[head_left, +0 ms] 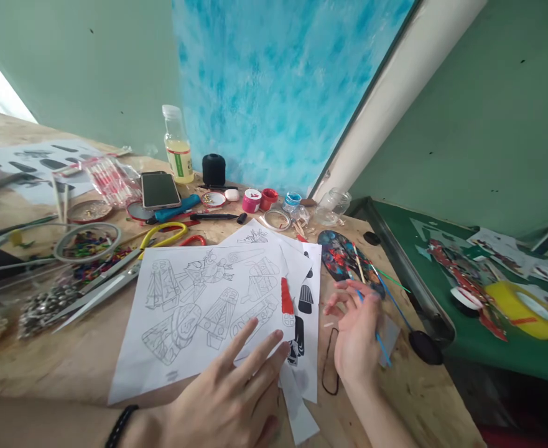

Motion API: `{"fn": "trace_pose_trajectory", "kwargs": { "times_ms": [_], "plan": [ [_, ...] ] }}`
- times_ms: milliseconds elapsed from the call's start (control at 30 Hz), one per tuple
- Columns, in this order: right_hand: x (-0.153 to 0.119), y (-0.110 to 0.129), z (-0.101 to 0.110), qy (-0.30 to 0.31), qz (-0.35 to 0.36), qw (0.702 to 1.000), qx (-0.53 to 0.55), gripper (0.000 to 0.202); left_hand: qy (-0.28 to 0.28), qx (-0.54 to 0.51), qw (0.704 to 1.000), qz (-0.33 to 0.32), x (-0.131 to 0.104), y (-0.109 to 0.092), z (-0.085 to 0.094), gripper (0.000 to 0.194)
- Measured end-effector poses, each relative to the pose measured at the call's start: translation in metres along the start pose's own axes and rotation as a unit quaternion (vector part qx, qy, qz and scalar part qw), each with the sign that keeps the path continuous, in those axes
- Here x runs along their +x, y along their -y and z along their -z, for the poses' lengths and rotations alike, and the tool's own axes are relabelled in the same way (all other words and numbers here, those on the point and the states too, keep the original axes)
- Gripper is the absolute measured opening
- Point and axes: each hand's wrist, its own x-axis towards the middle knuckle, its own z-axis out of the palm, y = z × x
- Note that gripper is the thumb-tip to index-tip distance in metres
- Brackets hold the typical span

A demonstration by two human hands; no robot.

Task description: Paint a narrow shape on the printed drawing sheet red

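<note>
Left forearm comes in from lower left, nearly level, black braided bracelet (122,426) at the wrist. Left hand (236,398) is palm down, fingers spread apart, over the lower right part of a white paper sheet with black line drawings (162,373). Looks to rest on it; can't confirm contact at every fingertip. Nothing gripped there.

Right forearm comes up from the bottom right. Right hand (355,330) is raised beside the papers, palm turned toward the left hand, fingers half curled and slightly apart. A thin blue brush-like rod (382,348) is pinched at the thumb and index side, slanting: one end pokes out low on the right, the other shows between the fingers. Tip hidden, can't tell its shape.

Red painted paper patch (287,295) lies at the right edge of the line-drawing sheet, just beyond the left fingertips, apart from them and left of the right hand. A white sheet with solid black printed shapes (311,379) sits under it, partly covered.

Dark paint-smeared palette (332,252) is just beyond the right fingers. Black cord loop (325,373) lies left of the right wrist.
</note>
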Motion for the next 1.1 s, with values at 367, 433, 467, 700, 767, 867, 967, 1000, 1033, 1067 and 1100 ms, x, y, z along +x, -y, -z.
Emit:
{"fn": "trace_pose_trajectory", "kwargs": {
  "times_ms": [367,433,467,700,767,867,967,1000,1033,1067,1100],
  "plan": [
    [-0.015,-0.005,0.009,0.068,0.095,0.986,-0.119,0.050,-0.021,-0.019,0.999,0.022,-0.002,-0.001,-0.010,0.034],
    [-0.021,-0.012,0.014,0.103,0.087,0.979,-0.154,0.051,-0.023,-0.021,0.999,0.020,-0.002,0.000,-0.009,0.034],
    [-0.022,-0.014,0.016,0.115,0.083,0.976,-0.165,0.051,-0.023,-0.018,0.999,0.019,-0.002,0.000,-0.008,0.034],
    [-0.006,-0.019,0.019,0.082,0.054,0.984,-0.148,0.055,-0.027,-0.011,0.999,0.026,-0.003,0.000,-0.012,0.035],
    [-0.001,-0.017,0.017,0.058,0.043,0.989,-0.127,0.054,-0.025,-0.005,0.999,0.024,-0.004,-0.001,-0.014,0.037],
    [0.012,0.001,0.018,0.003,0.054,0.995,-0.087,0.045,-0.029,0.010,0.999,0.025,-0.005,0.001,-0.019,0.041],
    [0.027,0.031,0.019,-0.089,0.100,0.990,-0.043,0.031,-0.038,0.022,0.999,0.020,-0.007,0.003,-0.022,0.038],
    [0.030,0.039,0.017,-0.116,0.107,0.987,-0.026,0.025,-0.040,0.023,0.999,0.014,-0.007,0.003,-0.023,0.038],
    [0.032,0.044,0.014,-0.128,0.106,0.986,-0.012,0.023,-0.037,0.023,0.999,0.012,-0.008,0.003,-0.024,0.037],
    [0.031,0.046,0.011,-0.128,0.100,0.987,-0.005,0.023,-0.034,0.021,0.999,0.009,-0.008,0.003,-0.024,0.037],
    [0.029,0.044,0.007,-0.121,0.084,0.989,0.001,0.027,-0.032,0.020,0.999,0.008,-0.008,0.003,-0.025,0.037]
  ]
}}
